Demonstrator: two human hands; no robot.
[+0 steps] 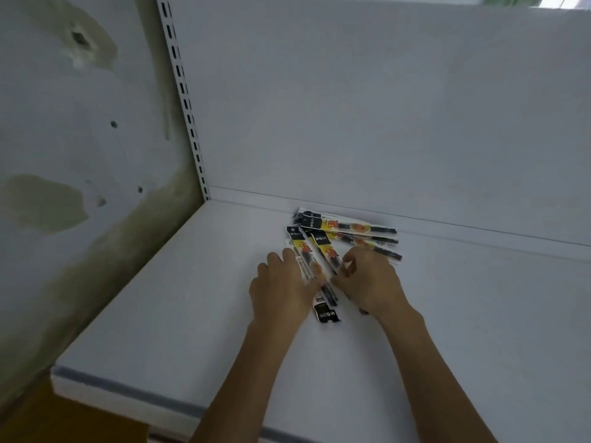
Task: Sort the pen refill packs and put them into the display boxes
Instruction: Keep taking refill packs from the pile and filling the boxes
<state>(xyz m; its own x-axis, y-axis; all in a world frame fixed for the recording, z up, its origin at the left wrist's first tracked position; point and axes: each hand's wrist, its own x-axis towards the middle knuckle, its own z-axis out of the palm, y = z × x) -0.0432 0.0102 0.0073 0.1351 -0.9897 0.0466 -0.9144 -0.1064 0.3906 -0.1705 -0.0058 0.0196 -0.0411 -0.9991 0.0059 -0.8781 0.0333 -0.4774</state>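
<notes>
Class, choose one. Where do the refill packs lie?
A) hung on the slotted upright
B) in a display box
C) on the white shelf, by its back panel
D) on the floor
C: the packs lie fanned out on the shelf, close to the back panel.

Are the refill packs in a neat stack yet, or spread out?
Spread out: the refill packs lie flat on the shelf, fanned at different angles and overlapping.

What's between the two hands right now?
Pen refill packs: a few lie fanned in the gap between the left hand and the right hand, one black header end pointing toward the camera. Seen in the head view.
</notes>
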